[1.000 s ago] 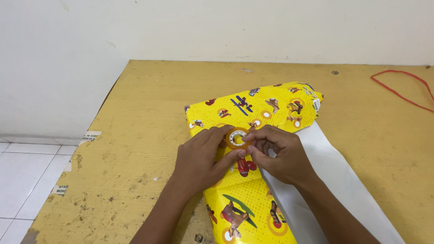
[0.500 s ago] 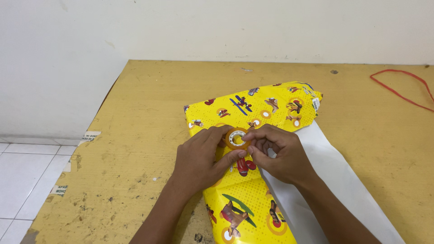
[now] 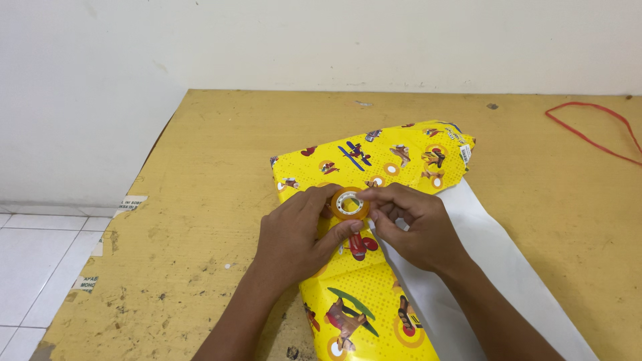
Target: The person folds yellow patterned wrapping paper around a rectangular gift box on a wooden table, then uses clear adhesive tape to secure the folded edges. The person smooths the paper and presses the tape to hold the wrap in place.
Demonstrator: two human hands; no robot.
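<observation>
While your forearms reach in from the near edge, your left hand (image 3: pixel 294 235) and right hand (image 3: pixel 418 230) meet over the yellow wrapped parcel (image 3: pixel 364 220) on the desk (image 3: pixel 214 167). Both sets of fingers pinch the small orange tape roll (image 3: pixel 349 203) between them, just above the parcel's middle. White paper (image 3: pixel 495 267) spreads out to the right beneath your right wrist. Farther off, a red cord (image 3: pixel 588 130) lies near the desk's far right corner.

tape roll (image 3: pixel 349 204) on wrapped parcel (image 3: pixel 374 167) | parcel on table (image 3: pixel 221 167) | cord (image 3: pixel 588 134) far right
</observation>
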